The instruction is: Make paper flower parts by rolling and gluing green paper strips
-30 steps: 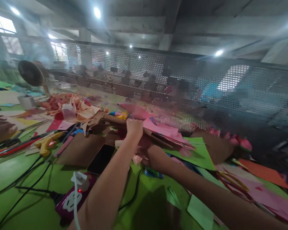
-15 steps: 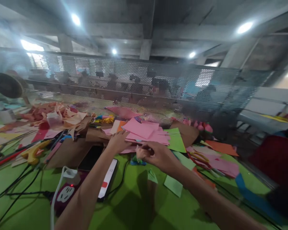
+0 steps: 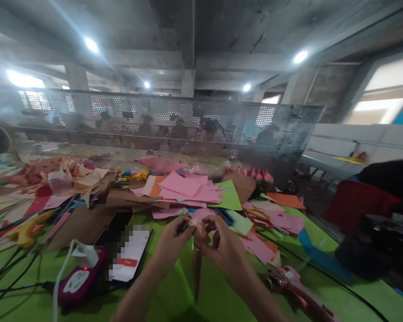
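Observation:
Close together over the green table (image 3: 168, 290), both hands meet at a small crumpled pale-pink piece (image 3: 200, 230), which looks like paper. My left hand (image 3: 174, 239) pinches its left side with the fingertips. Fingers of my right hand (image 3: 225, 241) curl round its right side, hiding part of it. Just beyond the hands lies a pile of pink paper sheets (image 3: 184, 188), with a lime-green sheet (image 3: 231, 195) at its right. A mint-green paper piece (image 3: 241, 222) sits beyond my right hand.
Left of my arms are a phone with a lit screen (image 3: 134, 252), a dark phone (image 3: 112, 230), a purple power strip (image 3: 82, 279) with cables and a yellow tool (image 3: 27, 230). Rightward are yellow-handled scissors (image 3: 259, 214) and a pink glue gun (image 3: 304, 293). A perforated screen (image 3: 154, 134) stands behind.
My left hand has come back from the paper pile to the pink piece that my right hand holds. The view has turned right, bringing the pink glue gun into sight.

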Motion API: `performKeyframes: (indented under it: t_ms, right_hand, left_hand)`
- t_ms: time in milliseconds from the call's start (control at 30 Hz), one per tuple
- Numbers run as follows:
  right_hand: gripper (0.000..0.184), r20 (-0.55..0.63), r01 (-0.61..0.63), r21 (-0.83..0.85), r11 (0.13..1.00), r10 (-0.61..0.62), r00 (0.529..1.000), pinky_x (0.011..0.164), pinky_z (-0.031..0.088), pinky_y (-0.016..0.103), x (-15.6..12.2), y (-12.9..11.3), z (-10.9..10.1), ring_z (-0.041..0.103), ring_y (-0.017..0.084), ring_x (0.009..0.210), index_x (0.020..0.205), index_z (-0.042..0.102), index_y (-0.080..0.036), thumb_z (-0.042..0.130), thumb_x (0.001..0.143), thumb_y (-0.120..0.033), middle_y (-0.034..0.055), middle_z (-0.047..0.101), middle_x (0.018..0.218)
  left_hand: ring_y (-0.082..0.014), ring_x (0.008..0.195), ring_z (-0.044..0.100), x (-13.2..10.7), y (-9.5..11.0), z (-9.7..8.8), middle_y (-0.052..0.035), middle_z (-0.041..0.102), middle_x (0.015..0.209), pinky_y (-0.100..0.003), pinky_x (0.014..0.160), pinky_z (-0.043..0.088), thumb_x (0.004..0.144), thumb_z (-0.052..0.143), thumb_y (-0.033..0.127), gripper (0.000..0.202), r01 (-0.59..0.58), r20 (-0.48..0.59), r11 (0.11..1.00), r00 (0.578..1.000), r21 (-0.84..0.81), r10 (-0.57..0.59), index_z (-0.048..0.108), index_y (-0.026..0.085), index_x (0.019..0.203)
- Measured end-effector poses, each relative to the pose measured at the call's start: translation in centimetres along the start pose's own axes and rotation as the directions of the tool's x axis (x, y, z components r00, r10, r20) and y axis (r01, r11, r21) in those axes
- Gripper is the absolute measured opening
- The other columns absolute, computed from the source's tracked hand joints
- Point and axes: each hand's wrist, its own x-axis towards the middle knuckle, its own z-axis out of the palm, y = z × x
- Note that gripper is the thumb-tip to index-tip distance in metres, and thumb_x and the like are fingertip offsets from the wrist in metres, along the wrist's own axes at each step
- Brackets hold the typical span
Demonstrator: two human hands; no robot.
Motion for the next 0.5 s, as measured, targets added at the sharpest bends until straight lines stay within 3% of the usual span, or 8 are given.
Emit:
performKeyframes:
  t_ms: [100,233,400,500]
  right_hand:
    - [0.034,-0.007,-0.018,0.044,0.999,0.019,1.000,0.061,0.047,0.028,-0.6,0.5,0.6,0.061,0.017,0.065,0.122,0.053,-0.023,0.058,0.090,-0.034,0.0053,0.069,0.103]
    - [0.026,-0.068,0.051,0.035,0.998,-0.049,0.997,0.070,0.051,0.030,-0.9,1.0,1.2,0.064,0.020,0.079,0.116,0.063,-0.025,0.058,0.090,-0.028,0.0075,0.067,0.110]
    - [0.012,-0.056,0.068,0.102,0.993,-0.062,0.996,0.067,0.049,0.030,-1.3,1.4,1.8,0.065,0.022,0.076,0.082,0.070,-0.022,0.060,0.088,-0.024,0.0044,0.069,0.082]
    - [0.013,-0.086,-0.010,0.216,0.976,0.029,0.996,0.063,0.049,0.028,-1.6,1.9,1.9,0.064,0.020,0.070,0.080,0.067,-0.022,0.059,0.088,-0.028,0.0027,0.069,0.076]
  left_hand:
    - [-0.0205,0.085,0.063,-0.9,-0.8,-0.5,-0.0057,0.071,0.089,-0.028,0.074,0.048,0.082,0.059,0.031,0.019,0.038,-0.018,0.999,0.999,-0.002,-0.038,0.066,0.016,0.092]
    - [-0.0220,0.083,0.063,-1.8,-1.3,-0.7,-0.0067,0.071,0.087,-0.029,0.069,0.047,0.075,0.061,0.022,0.016,0.070,-0.005,0.997,0.998,0.043,-0.070,0.070,0.016,0.087]
    - [-0.0212,0.084,0.062,-2.2,-1.3,-0.8,-0.0047,0.066,0.086,-0.030,0.073,0.045,0.076,0.060,0.018,0.014,-0.018,0.065,0.988,0.998,0.157,0.008,0.072,0.018,0.084]
    - [-0.0220,0.091,0.062,-2.4,-1.2,-0.9,-0.0065,0.067,0.098,-0.030,0.075,0.047,0.081,0.064,0.030,0.025,0.077,0.097,0.997,0.992,0.013,-0.078,0.066,0.018,0.102]
